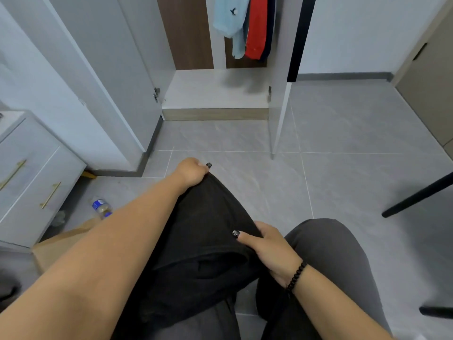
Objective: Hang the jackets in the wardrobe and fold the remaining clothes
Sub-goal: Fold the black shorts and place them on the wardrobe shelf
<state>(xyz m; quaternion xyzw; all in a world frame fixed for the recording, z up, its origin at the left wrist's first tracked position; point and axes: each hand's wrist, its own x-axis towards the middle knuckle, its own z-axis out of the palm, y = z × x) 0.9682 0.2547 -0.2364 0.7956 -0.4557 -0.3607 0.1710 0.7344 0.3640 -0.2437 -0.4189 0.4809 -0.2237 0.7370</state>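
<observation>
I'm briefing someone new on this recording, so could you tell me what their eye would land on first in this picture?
Most likely the black garment draped over the person's lap in the lower centre, gripped at its far end by the left hand and at its near edge by the right hand. Next, the red jacket and light blue jacket hanging in the open wardrobe at the top.

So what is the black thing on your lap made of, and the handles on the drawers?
The black garment looks like soft matte cloth, maybe cotton: it sags and creases over the knee where the left hand and right hand hold it. The drawer handles look like brushed metal, brass-coloured: thin, straight and gold-toned with a faint shine.
</observation>
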